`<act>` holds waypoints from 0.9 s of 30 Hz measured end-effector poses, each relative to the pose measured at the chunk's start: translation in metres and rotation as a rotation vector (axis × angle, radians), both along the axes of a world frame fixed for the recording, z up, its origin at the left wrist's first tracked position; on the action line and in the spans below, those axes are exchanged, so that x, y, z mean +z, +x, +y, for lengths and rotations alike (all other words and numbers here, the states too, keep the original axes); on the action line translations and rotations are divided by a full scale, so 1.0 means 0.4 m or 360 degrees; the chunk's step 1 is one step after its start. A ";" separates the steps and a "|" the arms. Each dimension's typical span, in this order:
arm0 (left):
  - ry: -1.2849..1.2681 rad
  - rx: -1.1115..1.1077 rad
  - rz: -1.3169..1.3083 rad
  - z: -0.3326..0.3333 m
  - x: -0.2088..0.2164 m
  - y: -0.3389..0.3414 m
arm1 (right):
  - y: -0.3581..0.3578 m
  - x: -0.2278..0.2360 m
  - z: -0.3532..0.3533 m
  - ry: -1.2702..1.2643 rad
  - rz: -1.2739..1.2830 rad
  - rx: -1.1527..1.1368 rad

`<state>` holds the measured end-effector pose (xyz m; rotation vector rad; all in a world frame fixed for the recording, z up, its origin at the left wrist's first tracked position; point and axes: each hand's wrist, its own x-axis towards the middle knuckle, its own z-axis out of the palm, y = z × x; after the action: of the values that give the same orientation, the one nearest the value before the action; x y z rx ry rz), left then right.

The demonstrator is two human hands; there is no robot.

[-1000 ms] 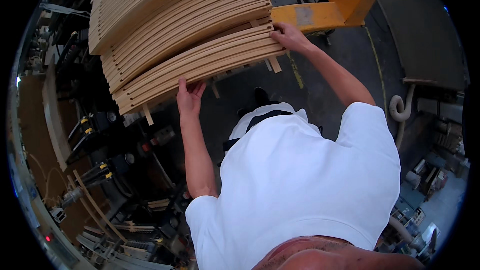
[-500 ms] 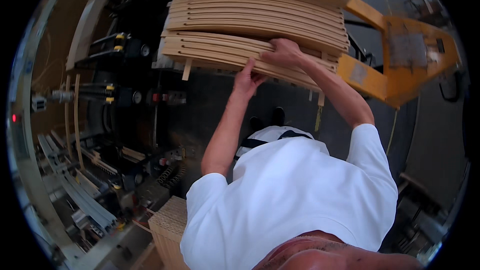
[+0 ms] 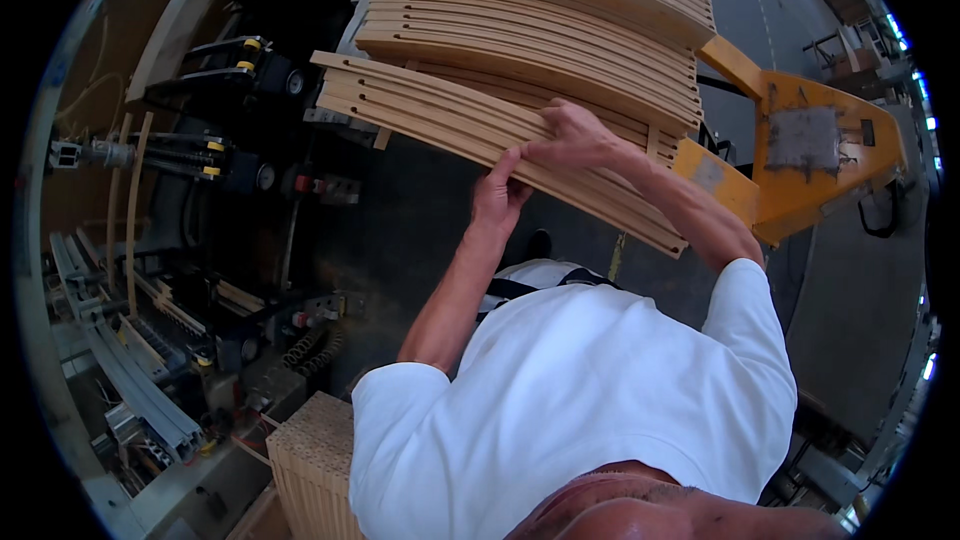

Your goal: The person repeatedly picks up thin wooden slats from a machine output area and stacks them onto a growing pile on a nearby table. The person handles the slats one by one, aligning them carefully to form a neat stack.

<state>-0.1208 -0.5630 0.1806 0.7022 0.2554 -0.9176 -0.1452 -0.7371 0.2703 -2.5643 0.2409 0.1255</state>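
- Gripping, right hand [image 3: 575,135]: my fingers lie curled over the top face of the lowest bundle of curved wooden slats [image 3: 450,120], palm down, thumb toward the near edge; the hand is closed on the wood.
- Left hand [image 3: 497,195]: raised beneath the same bundle, index finger stretched up and touching its near underside edge; the other fingers are loosely bent, not wrapped round anything.
- Curved wooden slats, lowest bundle: light bent strips laid side by side, jutting out to the left past the rest of the stack, tilted down toward the right.
- Slat stack [image 3: 540,0]: further layers of the same bent strips piled above and behind the bundle, small wooden spacers showing between layers.
- Yellow pallet truck [image 3: 800,150]: just right of the stack, its body touching or passing under the pile's right end.
- Machinery [image 3: 200,160]: dark equipment with yellow-capped fittings, left of the stack, well below my hands.
- Perforated board block [image 3: 310,460]: pale, honeycomb-faced, low left beside my white shirt [image 3: 580,400].
- Floor [image 3: 420,210]: dark, under the bundle.
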 end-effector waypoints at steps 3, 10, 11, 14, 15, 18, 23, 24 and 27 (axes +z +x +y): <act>-0.0055 0.0014 -0.0042 -0.052 0.066 0.002 | 0.008 0.096 -0.036 0.0009 0.0045 0.0004; -0.0096 0.0090 -0.0210 -0.269 0.152 0.118 | 0.124 0.202 -0.219 -0.0046 0.0121 -0.0102; -0.0021 0.0111 -0.0200 -0.299 0.154 0.132 | 0.142 0.196 -0.252 -0.0040 0.0103 -0.0103; 0.0221 0.0156 -0.0169 -0.390 0.136 0.173 | 0.171 0.196 -0.311 -0.0038 0.0061 -0.0110; 0.0241 0.0173 -0.0163 -0.411 0.126 0.177 | 0.185 0.171 -0.341 -0.0083 0.0058 -0.0114; 0.0302 0.0220 -0.0174 -0.455 0.089 0.202 | 0.231 0.123 -0.399 -0.0144 0.0123 -0.0063; 0.0759 -0.0319 -0.0439 -0.448 0.164 0.215 | 0.290 0.114 -0.474 -0.0422 0.0229 0.0673; 0.0988 -0.0835 -0.0663 -0.420 0.150 0.250 | 0.289 0.112 -0.466 -0.0467 0.0260 0.0687; 0.1250 -0.1227 -0.0817 -0.445 0.192 0.264 | 0.295 0.093 -0.455 -0.0389 0.0291 0.0245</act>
<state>-0.0151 -0.7408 0.2573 1.8101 -0.1534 -1.3251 -0.0272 -0.9190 0.3075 -2.8156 0.1332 0.4125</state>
